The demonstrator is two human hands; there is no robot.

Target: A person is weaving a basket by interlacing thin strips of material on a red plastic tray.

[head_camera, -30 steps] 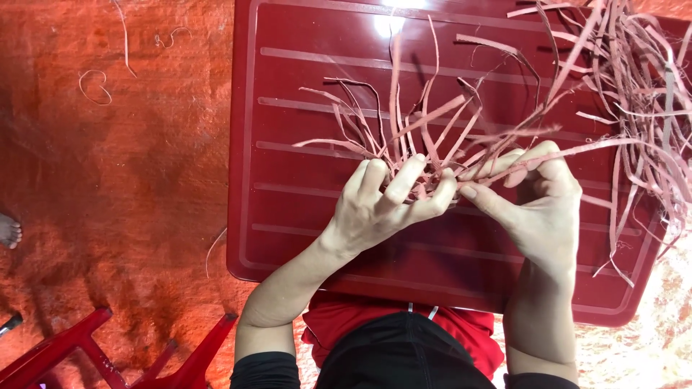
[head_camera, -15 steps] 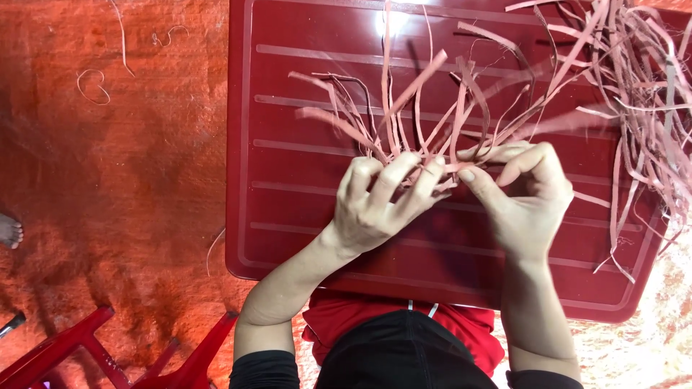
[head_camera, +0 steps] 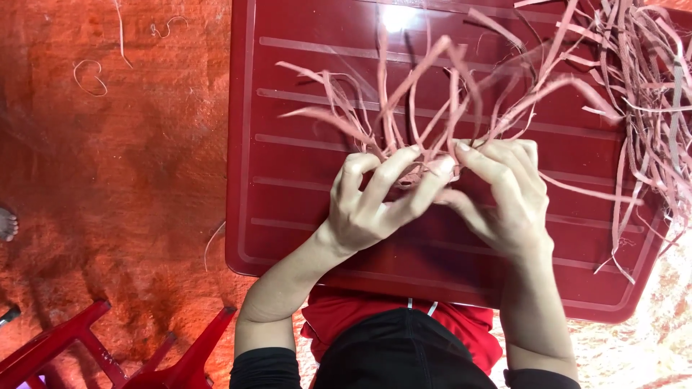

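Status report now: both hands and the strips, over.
Left hand and right hand both pinch the bunch of thin pink strips above the red plastic table. Loose strip pile at right. Nothing blocking.

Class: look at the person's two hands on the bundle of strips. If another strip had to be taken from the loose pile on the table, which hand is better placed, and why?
Probably the right hand. The pile lies at the table's right end, on that hand's side. The left hand would have to cross over the bundle that both hands pinch.

Strips (head_camera: 432, 108) fanned higher and wider, left hand (head_camera: 375, 202) fingers curled tighter
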